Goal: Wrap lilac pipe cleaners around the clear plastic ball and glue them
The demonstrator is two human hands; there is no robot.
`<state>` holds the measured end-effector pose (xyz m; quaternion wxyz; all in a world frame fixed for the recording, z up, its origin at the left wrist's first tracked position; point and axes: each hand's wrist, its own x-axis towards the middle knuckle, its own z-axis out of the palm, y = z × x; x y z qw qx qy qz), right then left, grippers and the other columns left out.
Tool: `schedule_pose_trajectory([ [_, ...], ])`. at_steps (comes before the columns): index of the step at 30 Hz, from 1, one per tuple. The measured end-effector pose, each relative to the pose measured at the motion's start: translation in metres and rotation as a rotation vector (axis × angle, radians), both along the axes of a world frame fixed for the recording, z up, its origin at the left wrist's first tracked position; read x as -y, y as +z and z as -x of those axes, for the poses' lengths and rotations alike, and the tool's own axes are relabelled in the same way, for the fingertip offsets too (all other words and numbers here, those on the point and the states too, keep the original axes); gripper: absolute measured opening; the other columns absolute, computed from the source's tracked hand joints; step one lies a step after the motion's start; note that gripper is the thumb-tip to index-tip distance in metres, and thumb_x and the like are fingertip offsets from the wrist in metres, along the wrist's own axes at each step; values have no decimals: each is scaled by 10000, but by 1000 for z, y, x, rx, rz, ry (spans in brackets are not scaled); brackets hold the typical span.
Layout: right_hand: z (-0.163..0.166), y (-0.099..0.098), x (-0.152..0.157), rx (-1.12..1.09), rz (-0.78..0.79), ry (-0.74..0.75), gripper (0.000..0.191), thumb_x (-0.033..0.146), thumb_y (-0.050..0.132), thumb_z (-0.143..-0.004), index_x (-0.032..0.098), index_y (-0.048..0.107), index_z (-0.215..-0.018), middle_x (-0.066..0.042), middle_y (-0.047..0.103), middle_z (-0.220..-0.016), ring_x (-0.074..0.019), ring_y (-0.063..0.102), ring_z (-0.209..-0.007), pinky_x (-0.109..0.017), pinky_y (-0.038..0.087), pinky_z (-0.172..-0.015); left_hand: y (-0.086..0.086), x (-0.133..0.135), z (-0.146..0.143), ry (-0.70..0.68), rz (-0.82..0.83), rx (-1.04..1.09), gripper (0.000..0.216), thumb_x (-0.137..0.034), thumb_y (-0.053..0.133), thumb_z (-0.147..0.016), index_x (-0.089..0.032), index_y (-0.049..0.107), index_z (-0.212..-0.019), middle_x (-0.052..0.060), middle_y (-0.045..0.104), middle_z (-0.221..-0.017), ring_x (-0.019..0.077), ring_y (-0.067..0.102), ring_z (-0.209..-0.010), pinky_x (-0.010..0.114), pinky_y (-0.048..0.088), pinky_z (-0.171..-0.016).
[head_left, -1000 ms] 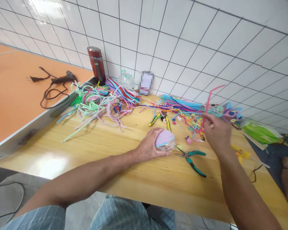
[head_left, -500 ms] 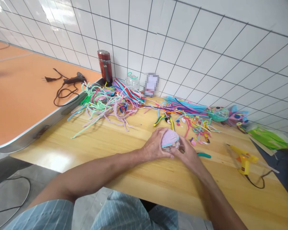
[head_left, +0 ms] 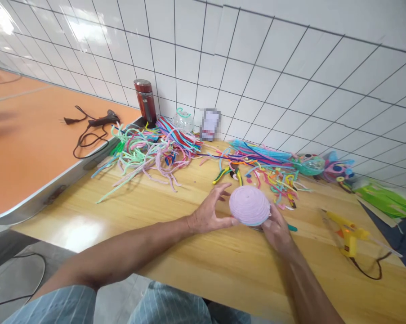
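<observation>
A round ball [head_left: 249, 204] covered in coiled lilac pipe cleaner is held over the wooden table, its spiral centre facing up. A thin blue line shows along its lower edge; its underside is hidden. My right hand [head_left: 277, 228] grips the ball from the right, fingers partly behind it. At the left, my left hand [head_left: 210, 210] is spread open, its thumb tip at the ball's lower left edge and its fingers apart from it. Just behind are yellow-and-green pliers [head_left: 222, 174]. A teal handle [head_left: 292, 228] pokes out beyond my right hand.
Loose pipe cleaners [head_left: 138, 150] and a bundled bunch [head_left: 263, 155] lie along the wall. A red flask [head_left: 145, 103], clear ball [head_left: 183, 120] and phone [head_left: 210, 124] stand behind. Decorated balls [head_left: 310, 164] sit back right. A yellow glue gun [head_left: 349, 234] lies right, another corded tool [head_left: 103, 119] left.
The ball has turned so its lilac coiled top faces me. My left hand has opened and drawn away to the left, leaving the ball in my right hand. The view has shifted slightly.
</observation>
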<state>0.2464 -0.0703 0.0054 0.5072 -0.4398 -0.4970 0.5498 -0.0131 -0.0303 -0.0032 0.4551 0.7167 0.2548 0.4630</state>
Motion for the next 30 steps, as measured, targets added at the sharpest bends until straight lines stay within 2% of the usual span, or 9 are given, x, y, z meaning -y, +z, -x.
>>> schedule_pose_trajectory([
  [4,5,-5,0,-17,29,53,813,586,808,-769,323,574,-1502,-105,545,-1648,-379,496,-1530,-584,499,-1172,1,1,-3,-15,-99,-7,1026,-557,895,-790,-243,356,-1605,218,481,-1596,373,557,-1419,478,586,-1029],
  [8,9,-16,1,-47,14,77,795,584,814,-773,321,591,-1488,-111,586,-1610,-378,533,-1502,-594,473,-1200,2,4,-5,65,-155,23,948,-546,896,-799,-249,420,-1563,192,556,-1532,347,579,-1396,448,584,-1009],
  [11,9,-24,2,-70,7,40,803,566,822,-778,324,573,-1502,-113,581,-1615,-376,536,-1500,-604,472,-1200,2,6,-6,87,-164,26,969,-570,901,-782,-238,424,-1558,191,563,-1511,342,588,-1365,449,577,-1008],
  [15,8,-30,2,-63,-30,-38,747,601,744,-845,310,557,-1507,-120,593,-1604,-362,526,-1512,-612,461,-1205,3,8,-7,98,-138,-10,995,-616,879,-788,-225,404,-1570,208,556,-1511,348,596,-1337,451,583,-977],
  [19,8,-28,2,10,-26,-12,749,689,713,-837,326,586,-1480,-125,603,-1593,-370,561,-1481,-599,510,-1158,4,8,-8,75,-156,8,1034,-622,888,-774,-229,390,-1590,213,532,-1549,387,546,-1426,509,566,-1063],
  [25,9,-19,6,47,-17,38,821,720,732,-822,338,554,-1526,-129,596,-1599,-365,546,-1496,-599,484,-1187,6,12,-10,75,-151,57,938,-582,894,-786,-228,457,-1536,191,584,-1492,361,589,-1372,530,545,-1106],
  [30,8,-18,1,28,-6,4,786,781,683,-813,359,614,-1473,-119,621,-1575,-390,566,-1474,-646,479,-1178,-2,12,-11,127,-147,-12,1037,-633,877,-775,-243,375,-1594,208,526,-1522,358,618,-1277,491,597,-967],
])
